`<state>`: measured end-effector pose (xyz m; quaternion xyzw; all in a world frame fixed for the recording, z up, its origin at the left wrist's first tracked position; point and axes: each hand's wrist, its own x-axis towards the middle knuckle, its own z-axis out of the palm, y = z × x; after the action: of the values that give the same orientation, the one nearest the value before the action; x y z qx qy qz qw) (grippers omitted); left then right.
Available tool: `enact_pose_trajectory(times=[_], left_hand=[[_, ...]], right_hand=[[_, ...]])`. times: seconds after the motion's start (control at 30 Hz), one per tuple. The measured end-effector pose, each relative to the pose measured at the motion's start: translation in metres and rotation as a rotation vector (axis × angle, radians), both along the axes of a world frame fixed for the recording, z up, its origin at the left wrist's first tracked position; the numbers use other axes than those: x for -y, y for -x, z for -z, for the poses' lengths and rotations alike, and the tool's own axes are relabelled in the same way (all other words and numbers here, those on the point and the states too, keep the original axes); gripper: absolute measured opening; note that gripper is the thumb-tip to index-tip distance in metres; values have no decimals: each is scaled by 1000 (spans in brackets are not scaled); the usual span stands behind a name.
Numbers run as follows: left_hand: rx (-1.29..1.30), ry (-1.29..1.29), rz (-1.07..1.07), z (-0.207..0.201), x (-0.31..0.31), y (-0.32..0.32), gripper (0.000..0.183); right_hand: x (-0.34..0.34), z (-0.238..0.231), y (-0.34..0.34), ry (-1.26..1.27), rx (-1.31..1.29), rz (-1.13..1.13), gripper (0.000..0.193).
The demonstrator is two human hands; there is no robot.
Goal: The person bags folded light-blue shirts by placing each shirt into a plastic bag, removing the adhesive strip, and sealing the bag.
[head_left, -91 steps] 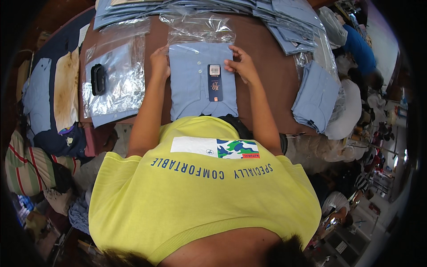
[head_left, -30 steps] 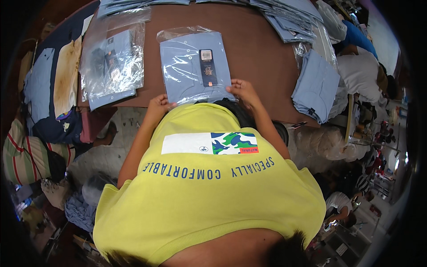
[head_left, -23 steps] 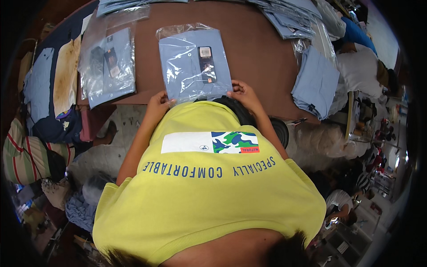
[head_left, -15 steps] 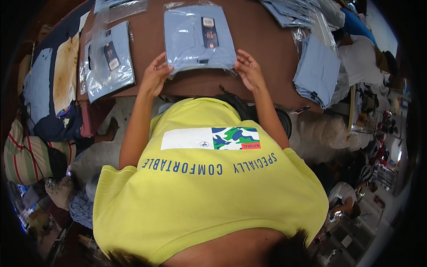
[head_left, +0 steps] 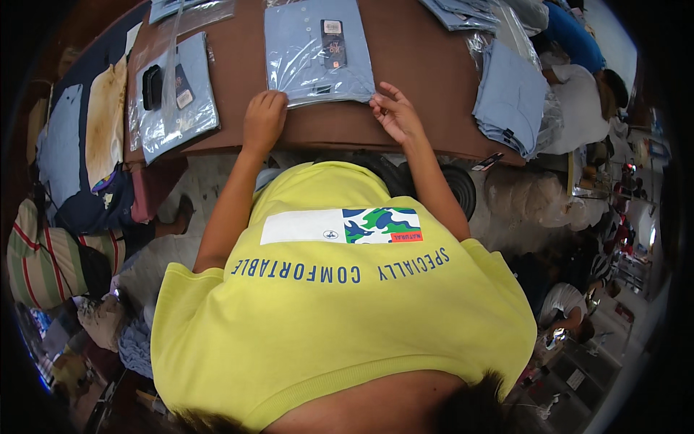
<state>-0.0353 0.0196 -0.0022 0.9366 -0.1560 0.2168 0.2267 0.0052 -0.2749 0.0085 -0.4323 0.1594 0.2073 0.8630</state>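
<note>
A folded light-blue shirt (head_left: 300, 50) lies in a clear plastic bag (head_left: 329, 95) on the brown table, with a dark hang tag (head_left: 333, 45) showing through. My left hand (head_left: 265, 121), back upward and fingers curled, grips the bag's near left corner. At the near right corner my right hand (head_left: 395, 116) pinches the bag's edge between thumb and forefinger, its other fingers loosely spread.
Left of the shirt is another bagged blue shirt (head_left: 194, 108) with a black clip-like object (head_left: 152, 87) on it. Folded blue garments (head_left: 510, 98) lie at the table's right edge (head_left: 434, 141). More are stacked at the far right (head_left: 463, 13). Another person (head_left: 578, 101) is beyond.
The bagged shirt has shifted slightly farther away and lies flatter. My left hand has turned knuckles-up and curled at the corner; my right thumb and forefinger have come together on the bag's edge.
</note>
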Motion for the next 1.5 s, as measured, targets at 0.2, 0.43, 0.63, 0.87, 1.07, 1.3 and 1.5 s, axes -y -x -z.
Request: enact_pose_trajectory(times=[0.2,0.43,0.63,0.87,1.07,1.3,1.5], left_hand=[[74,-127,7,-11,9,15,16],[243,-99,22,-5,17,1,15],[201,-123,-42,-11,19,-6,15],[229,-79,-90,-14,26,-7,20],[223,-209,-104,-11,24,-8,8],[222,-148,-81,-12,25,-24,8],[136,-139,-72,-14,35,-37,22]], right_hand=[[2,5,30,871,572,-173,53],[-39,-16,11,1773,1475,-87,45],[-48,-5,-4,1844,1558,-73,21],[-42,2,-1,1745,1543,-65,19],[-56,-12,1,1788,1592,130,22],[-59,-3,-23,1884,1562,-31,10],[-66,-11,-24,1898,1465,12,15]])
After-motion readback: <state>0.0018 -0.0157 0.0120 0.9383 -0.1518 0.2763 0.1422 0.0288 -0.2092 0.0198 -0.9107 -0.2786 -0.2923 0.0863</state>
